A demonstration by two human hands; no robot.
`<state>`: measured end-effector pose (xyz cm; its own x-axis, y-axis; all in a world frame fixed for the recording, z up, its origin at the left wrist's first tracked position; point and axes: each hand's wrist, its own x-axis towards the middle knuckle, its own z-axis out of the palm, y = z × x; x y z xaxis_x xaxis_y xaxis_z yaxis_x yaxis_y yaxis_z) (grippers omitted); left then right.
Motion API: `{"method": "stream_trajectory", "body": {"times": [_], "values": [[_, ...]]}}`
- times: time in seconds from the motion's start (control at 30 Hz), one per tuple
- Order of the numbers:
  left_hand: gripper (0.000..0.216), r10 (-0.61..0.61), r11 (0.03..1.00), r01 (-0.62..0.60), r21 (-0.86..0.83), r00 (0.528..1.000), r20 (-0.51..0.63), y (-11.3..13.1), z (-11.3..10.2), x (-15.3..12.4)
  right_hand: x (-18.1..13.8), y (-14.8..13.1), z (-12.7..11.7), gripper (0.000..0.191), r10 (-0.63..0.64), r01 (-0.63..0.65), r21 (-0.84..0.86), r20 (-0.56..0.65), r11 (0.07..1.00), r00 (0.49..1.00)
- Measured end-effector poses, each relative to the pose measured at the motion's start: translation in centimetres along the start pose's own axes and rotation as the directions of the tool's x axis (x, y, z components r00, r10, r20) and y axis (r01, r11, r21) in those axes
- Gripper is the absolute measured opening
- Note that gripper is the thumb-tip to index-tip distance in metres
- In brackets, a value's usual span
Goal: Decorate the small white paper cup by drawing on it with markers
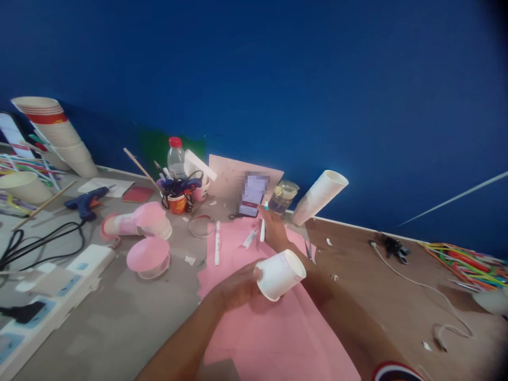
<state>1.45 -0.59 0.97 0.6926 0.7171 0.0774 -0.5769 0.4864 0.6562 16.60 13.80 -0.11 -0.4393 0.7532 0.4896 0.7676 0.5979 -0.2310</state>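
My left hand (236, 288) is closed round a white paper cup (280, 274), held on its side above a pink paper sheet (273, 333). My right hand (273, 228) reaches farther back and grips a white marker pen (262, 226) upright over the sheet's far edge. A second white pen (217, 242) and a small white tube (250, 239) lie on the pink sheet just left of that hand.
Two pink-covered cups (147, 238), a blue glue gun (85, 202), a pot of tools (177, 197), a water bottle (175, 157), a glass jar (282, 196) and stacks of paper cups (319, 196) stand around. A white power strip (59, 296) lies left; coloured straws (468, 264) lie right.
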Motion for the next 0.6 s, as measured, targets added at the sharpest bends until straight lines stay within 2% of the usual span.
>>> {"method": "stream_trajectory", "body": {"times": [0.2, 0.37, 0.47, 0.53, 0.6], "values": [[0.067, -0.025, 1.0, 0.025, -0.004, 1.0, -0.014, -0.2, -0.3, 0.1, 0.9, 0.9, 1.4, 0.053, 0.002, 0.006, -0.08, 0.091, 0.997, 0.996], [0.069, -0.022, 1.0, 0.022, -0.016, 1.0, -0.006, -0.2, -0.3, 0.2, 1.3, 1.0, 1.3, 0.054, 0.023, -0.017, -0.067, 0.086, 0.998, 0.996], [0.068, -0.018, 1.0, 0.018, -0.004, 1.0, -0.006, -0.1, -0.2, 0.2, 0.9, 0.6, 0.6, 0.051, 0.058, -0.057, -0.042, 0.023, 0.997, 0.998], [0.067, -0.013, 1.0, 0.013, -0.004, 1.0, -0.009, -0.1, -0.1, 0.2, 0.2, 0.1, -0.1, 0.047, 0.114, -0.112, 0.036, -0.075, 0.993, 0.991], [0.066, -0.004, 1.0, 0.004, -0.027, 1.0, -0.006, 0.0, -0.2, 0.2, -0.7, -0.7, -1.0, 0.042, 0.235, -0.156, 0.318, -0.227, 0.935, 0.945]]}}
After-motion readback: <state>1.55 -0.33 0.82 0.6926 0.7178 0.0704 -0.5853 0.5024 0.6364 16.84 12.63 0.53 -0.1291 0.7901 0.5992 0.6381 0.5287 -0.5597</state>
